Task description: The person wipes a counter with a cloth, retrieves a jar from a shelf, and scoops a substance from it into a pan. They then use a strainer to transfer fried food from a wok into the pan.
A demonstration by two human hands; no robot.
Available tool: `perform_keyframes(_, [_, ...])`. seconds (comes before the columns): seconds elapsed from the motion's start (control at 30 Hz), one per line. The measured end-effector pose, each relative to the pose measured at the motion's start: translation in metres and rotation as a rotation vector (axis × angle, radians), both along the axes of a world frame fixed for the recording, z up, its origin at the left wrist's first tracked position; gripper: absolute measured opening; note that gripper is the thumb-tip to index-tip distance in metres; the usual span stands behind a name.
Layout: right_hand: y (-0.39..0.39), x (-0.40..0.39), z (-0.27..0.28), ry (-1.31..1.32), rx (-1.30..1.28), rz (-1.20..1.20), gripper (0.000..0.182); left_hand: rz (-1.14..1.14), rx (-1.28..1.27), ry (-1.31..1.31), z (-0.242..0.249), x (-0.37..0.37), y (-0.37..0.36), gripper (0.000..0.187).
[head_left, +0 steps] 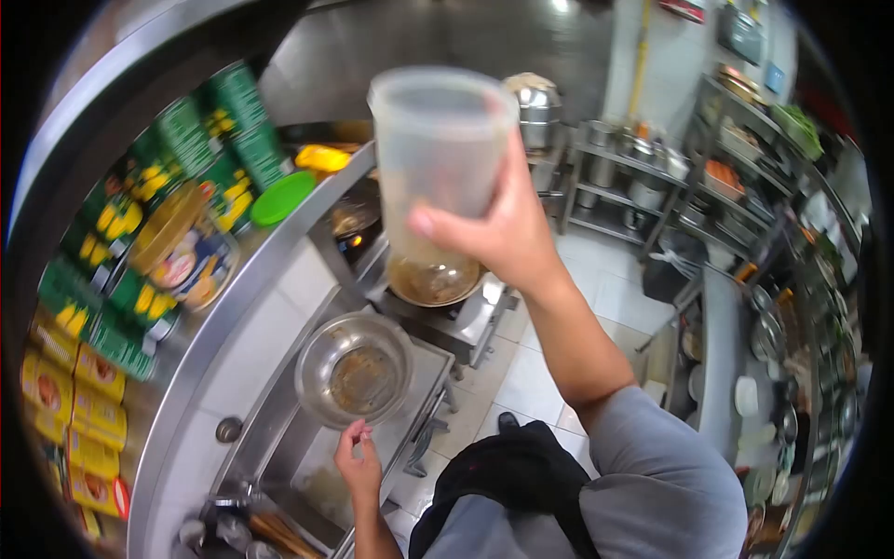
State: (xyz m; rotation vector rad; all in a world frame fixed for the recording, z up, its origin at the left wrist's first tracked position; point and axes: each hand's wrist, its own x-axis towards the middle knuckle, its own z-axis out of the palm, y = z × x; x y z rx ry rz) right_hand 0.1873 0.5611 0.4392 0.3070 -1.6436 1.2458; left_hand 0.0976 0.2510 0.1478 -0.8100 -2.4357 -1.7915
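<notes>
My right hand (494, 219) is raised, its thumb and fingers wrapped around a tall translucent plastic container (433, 140). The container is held upright, with its wide mouth at the top. My left hand (358, 461) is low, fingers apart and slightly bent, with the fingertips right at the near rim of a round metal bowl (314, 377). Brownish residue covers the bowl's bottom, and the bowl sits over the metal sink counter (410, 410). Behind the container, a pan (433, 284) with brown contents stands on the stove (480, 312).
Green cans (186, 135), a tub (186, 256), a green lid (284, 197) and yellow boxes (96, 410) fill the left shelf. A flame (356, 241) shows on the stove. Metal racks (624, 172), a black bin (669, 272) and a counter (726, 326) with dishes stand right.
</notes>
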Motion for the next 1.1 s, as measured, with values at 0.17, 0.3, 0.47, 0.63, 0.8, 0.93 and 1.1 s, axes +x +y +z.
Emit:
perform_keyframes(0.17, [0.049,0.153,-0.082,-0.312,-0.169,-0.39,0.114,-0.379,-0.047,-0.066,-0.032,0.012,0.052,0.011])
perform_keyframes(0.3, [0.101,0.275,-0.129,-0.345,-0.244,-0.784,0.111,-0.648,-0.046,0.022,-0.023,0.024,0.107,0.007])
perform_keyframes(0.47, [0.16,0.405,-0.196,-0.221,-0.303,-1.319,0.104,-0.647,-0.121,-0.152,0.002,0.053,0.214,0.013])
perform_keyframes(0.63, [0.208,0.495,-0.252,-0.221,-0.259,-1.613,0.103,-0.907,-0.159,-0.399,0.026,0.126,0.356,0.021])
perform_keyframes(0.8, [0.253,0.568,-0.296,-0.354,-0.266,-1.802,0.097,-1.14,-0.288,-0.196,0.039,0.208,0.466,0.024])
perform_keyframes(0.93, [0.302,0.614,-0.373,-0.281,-0.604,-1.894,0.095,-1.188,-0.326,-0.285,0.038,0.231,0.513,0.021])
perform_keyframes(1.1, [0.34,0.673,-0.489,-0.365,-0.707,-2.011,0.082,-1.133,-0.451,-0.143,0.027,0.196,0.561,0.019])
